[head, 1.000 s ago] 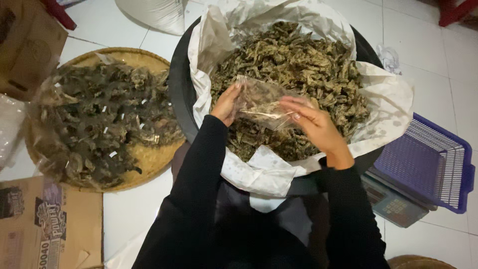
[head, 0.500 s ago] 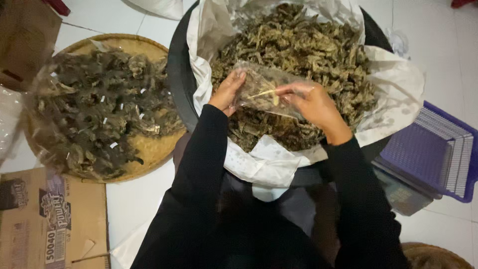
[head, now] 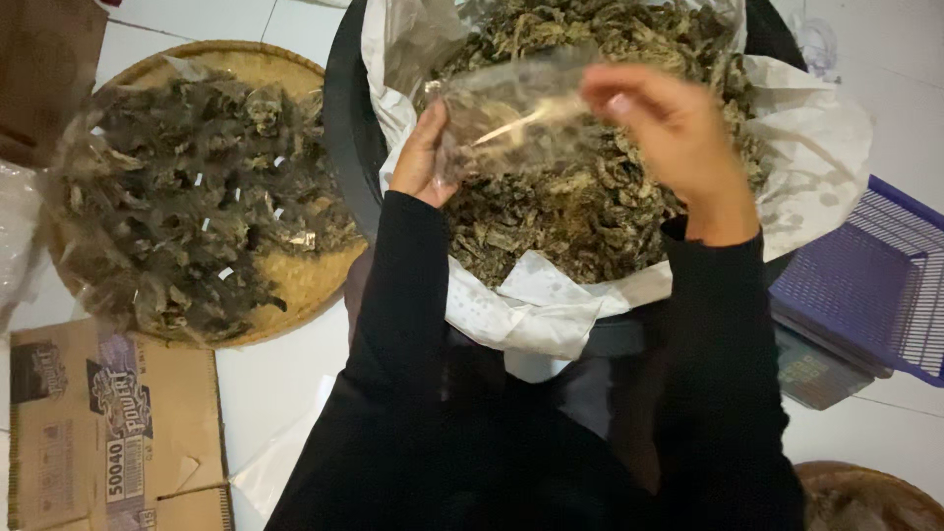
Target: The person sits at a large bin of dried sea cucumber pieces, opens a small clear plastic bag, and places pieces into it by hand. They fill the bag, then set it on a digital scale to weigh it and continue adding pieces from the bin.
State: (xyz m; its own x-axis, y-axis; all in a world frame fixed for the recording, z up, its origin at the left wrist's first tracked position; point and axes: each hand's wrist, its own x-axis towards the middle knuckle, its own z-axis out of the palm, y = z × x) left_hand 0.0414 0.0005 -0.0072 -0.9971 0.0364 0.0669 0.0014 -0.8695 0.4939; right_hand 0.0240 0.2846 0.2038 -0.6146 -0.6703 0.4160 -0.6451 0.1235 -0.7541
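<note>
- Head view, upper centre: our left hand (head: 425,147) and right hand (head: 669,133) both pinch a small clear plastic bag (head: 511,113), one at each side, held up over the dried brown pieces.
- Beneath: a black tub (head: 339,128) lined with white plastic (head: 816,167), heaped with dried pieces (head: 580,211).
- Left of frame: woven tray (head: 295,280) of filled packets on the floor; cardboard box (head: 98,433) at lower left.
- Right edge: purple basket (head: 865,285).

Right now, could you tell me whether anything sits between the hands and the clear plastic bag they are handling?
Nothing visible does: the left hand and right hand both grip the clear plastic bag directly, above the dried pieces.
</note>
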